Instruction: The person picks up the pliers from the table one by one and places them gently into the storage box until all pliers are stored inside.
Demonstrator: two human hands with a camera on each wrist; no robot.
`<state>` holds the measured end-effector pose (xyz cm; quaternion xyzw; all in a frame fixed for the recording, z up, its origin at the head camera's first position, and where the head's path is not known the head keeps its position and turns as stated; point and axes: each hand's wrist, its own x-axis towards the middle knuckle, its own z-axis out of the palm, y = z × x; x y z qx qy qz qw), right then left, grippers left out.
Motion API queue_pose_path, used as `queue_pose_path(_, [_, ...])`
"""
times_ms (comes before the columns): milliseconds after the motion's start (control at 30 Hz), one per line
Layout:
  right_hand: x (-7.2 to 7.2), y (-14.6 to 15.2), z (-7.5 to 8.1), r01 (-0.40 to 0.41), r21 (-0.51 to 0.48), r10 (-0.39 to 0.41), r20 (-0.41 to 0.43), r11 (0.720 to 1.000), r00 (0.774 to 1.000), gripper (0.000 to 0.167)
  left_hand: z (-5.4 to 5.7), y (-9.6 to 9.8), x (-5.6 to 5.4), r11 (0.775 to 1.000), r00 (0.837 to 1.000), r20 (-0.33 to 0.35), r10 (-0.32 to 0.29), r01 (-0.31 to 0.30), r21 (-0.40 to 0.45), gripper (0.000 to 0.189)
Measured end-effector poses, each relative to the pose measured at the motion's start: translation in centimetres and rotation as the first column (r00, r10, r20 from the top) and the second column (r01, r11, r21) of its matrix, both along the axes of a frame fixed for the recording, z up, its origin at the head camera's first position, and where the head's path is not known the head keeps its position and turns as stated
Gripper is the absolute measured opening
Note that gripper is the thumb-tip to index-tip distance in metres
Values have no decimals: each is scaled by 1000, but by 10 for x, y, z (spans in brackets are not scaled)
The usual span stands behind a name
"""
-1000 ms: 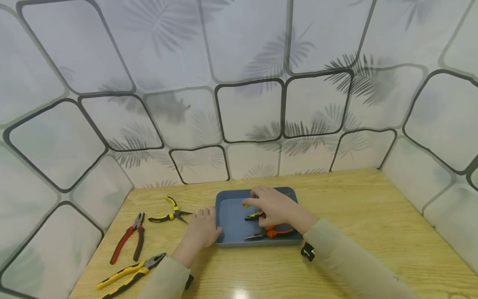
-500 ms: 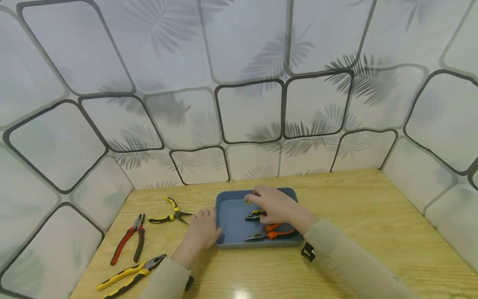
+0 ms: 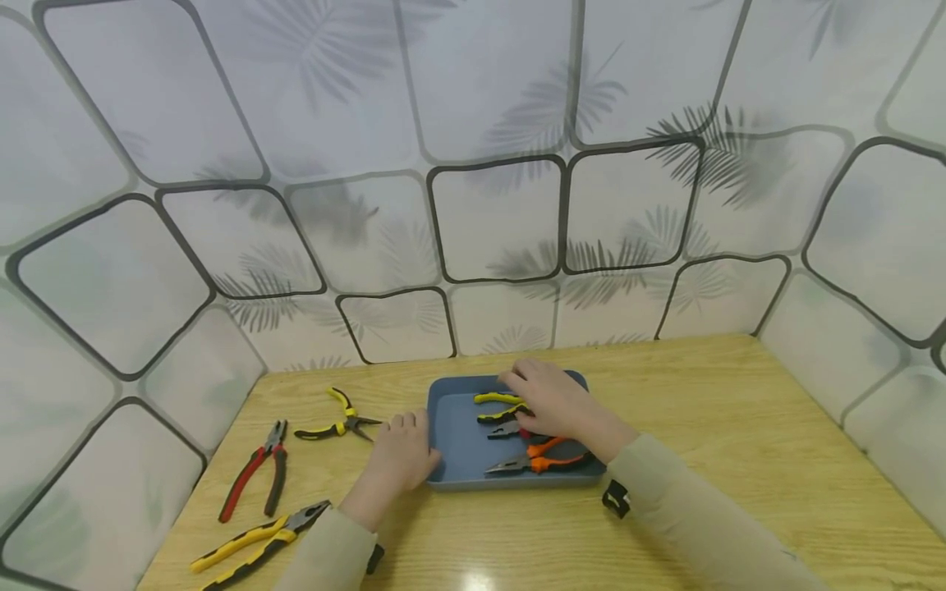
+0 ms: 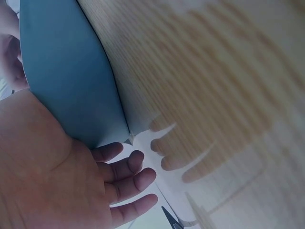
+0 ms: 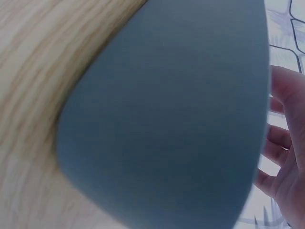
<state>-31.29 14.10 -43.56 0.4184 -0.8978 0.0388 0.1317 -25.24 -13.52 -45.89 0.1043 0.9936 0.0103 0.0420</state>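
My left hand [image 3: 402, 451] lies against the left side of the blue-grey tray [image 3: 452, 435], its thumb at the rim. In the left wrist view its fingers [image 4: 128, 183] are loosely extended beside the tray wall [image 4: 71, 71]. Over the tray's right half is my right hand [image 3: 557, 400], fingers loosely bent. Yellow-and-black pliers [image 3: 497, 398] lie in the tray with their handles to the left; the hand covers their other end. Just below are pliers with a red handle [image 3: 506, 430], partly hidden by that hand. Orange-handled long-nose pliers [image 3: 539, 463] lie nearest the front wall.
On the wooden table [image 3: 665, 525], left of the tray, lie small yellow-and-black pliers [image 3: 346, 423], red-and-black pliers [image 3: 268, 460] and larger yellow-and-black pliers [image 3: 273, 538]. A patterned fabric wall [image 3: 502, 222] stands behind and at both sides.
My right hand has let go of the yellow-and-black pliers and shifted slightly up and right. Their handles and the red-handled pliers now show more. The left hand has stayed still.
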Motion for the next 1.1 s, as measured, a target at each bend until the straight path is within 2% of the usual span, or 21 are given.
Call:
queue_pose_path(233, [0, 6, -3, 5, 3, -5, -14, 1000, 1000, 46, 0, 0, -1, 1000, 1000, -2, -4, 4, 6, 54])
queue_pose_path(567, [2, 13, -6, 50, 22, -51, 31, 998, 998, 46, -4, -1, -3, 1000, 1000, -6, -1, 1, 1, 56])
queue_pose_path(867, [4, 23, -6, 44, -6, -44, 31, 999, 999, 44, 1, 1, 0, 1000, 1000, 4, 0, 0, 3, 55])
queue_pose_path(1100, [2, 34, -6, 59, -2, -59, 39, 998, 997, 43, -1, 0, -1, 1000, 1000, -10, -4, 4, -4, 57])
